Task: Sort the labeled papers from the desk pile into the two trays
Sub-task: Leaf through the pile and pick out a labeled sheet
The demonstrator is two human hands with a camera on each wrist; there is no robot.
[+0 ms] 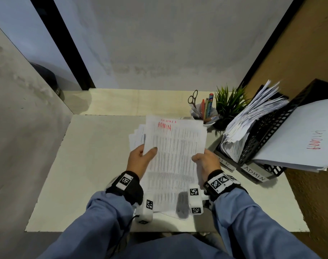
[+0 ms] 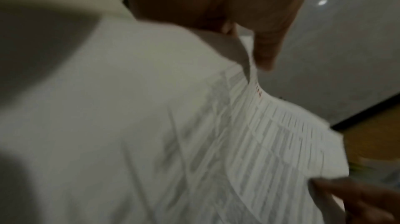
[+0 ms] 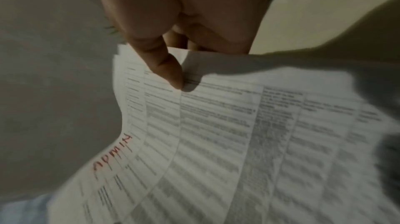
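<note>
A printed sheet (image 1: 175, 144) with "ADMIN" in red at its top is held above the desk pile (image 1: 136, 136), whose fanned sheets show to its left. My left hand (image 1: 148, 151) pinches the sheet's left edge, thumb on top. My right hand (image 1: 198, 157) pinches its right edge. The left wrist view shows the thumb (image 2: 266, 53) on the blurred sheet (image 2: 270, 133). The right wrist view shows the thumb (image 3: 168, 71) on the sheet (image 3: 227, 133). Two black mesh trays stand at the right: the HR tray (image 1: 224, 163) and the ADMIN tray (image 1: 254, 175), both holding papers.
A cup of scissors and pens (image 1: 202, 109) and a small green plant (image 1: 228, 103) stand behind the sheet, left of the trays. The pale desk (image 1: 95, 165) is bounded by a wall panel on the left and a brown partition on the right.
</note>
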